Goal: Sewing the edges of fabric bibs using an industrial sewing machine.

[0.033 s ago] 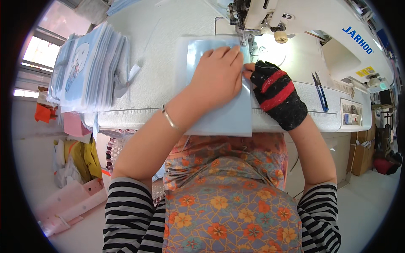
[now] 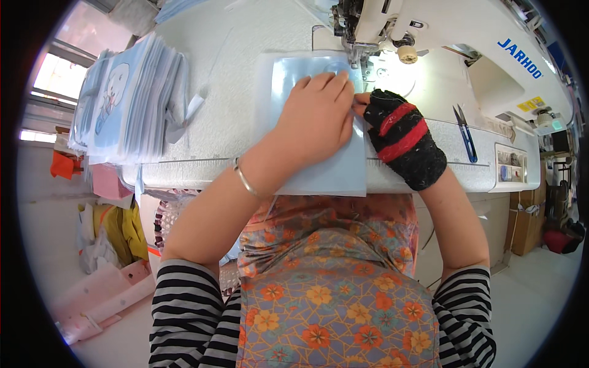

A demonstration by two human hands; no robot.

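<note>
Hands: two. The bare left hand (image 2: pixel 319 113) lies palm down, fingers extended, on the light-blue sheet (image 2: pixel 328 175) and is clenched on nothing. The gloved right hand (image 2: pixel 405 138) sets its bare fingertips at the sheet's right edge; whether they pinch it or only rest against it cannot be told.

Sheet: one visible; layers cannot be counted. It lies on the worktop (image 2: pixel 230 92), its far right corner close to the presser foot (image 2: pixel 356 60).

Procedure: the step appears to be guiding the right edge along the foot. Apply light, even pressure with the left palm. Align the edge with the right fingertips. Let the feed draw the sheet; do not push. Position all fingers clear of the needle area.

Surroundings: sewing machine (image 2: pixel 442 30), one; blue-handled snips (image 2: pixel 467 136), one; compartment tray (image 2: pixel 511 167), one; stack of blue-and-white pieces (image 2: pixel 135 101), one, its pieces overlapping too closely to count.
</note>
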